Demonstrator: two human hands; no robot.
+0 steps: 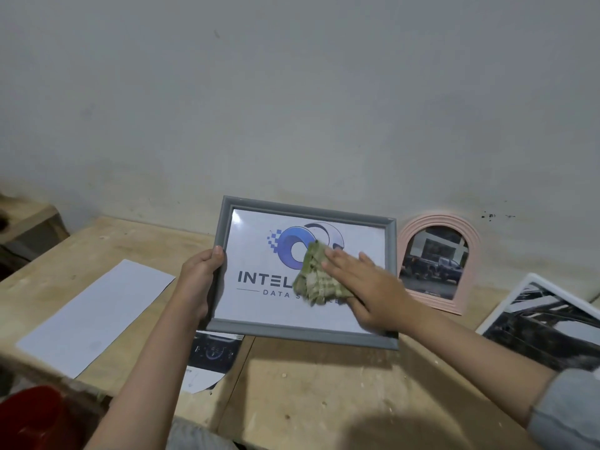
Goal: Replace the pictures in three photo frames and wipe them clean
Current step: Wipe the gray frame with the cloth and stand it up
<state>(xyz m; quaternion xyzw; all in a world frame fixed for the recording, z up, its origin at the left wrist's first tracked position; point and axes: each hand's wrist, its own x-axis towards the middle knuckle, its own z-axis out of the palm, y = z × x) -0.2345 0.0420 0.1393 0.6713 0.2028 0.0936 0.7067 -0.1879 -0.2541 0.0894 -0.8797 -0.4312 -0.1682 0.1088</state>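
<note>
A grey photo frame (227,222) with a blue logo print is tilted up above the wooden table. My left hand (198,280) grips its left edge, thumb on the front. My right hand (367,287) presses a green checked cloth (316,277) flat against the glass, fingers straight, covering part of the lettering. A pink arched frame (438,222) with a car photo leans on the wall to the right. A white frame (532,280) with a dark picture lies at the far right.
A blank white sheet (97,313) lies on the wooden table (318,391) at the left. A loose dark print (211,355) lies under the grey frame's lower left corner. A red object (32,417) sits at the bottom left.
</note>
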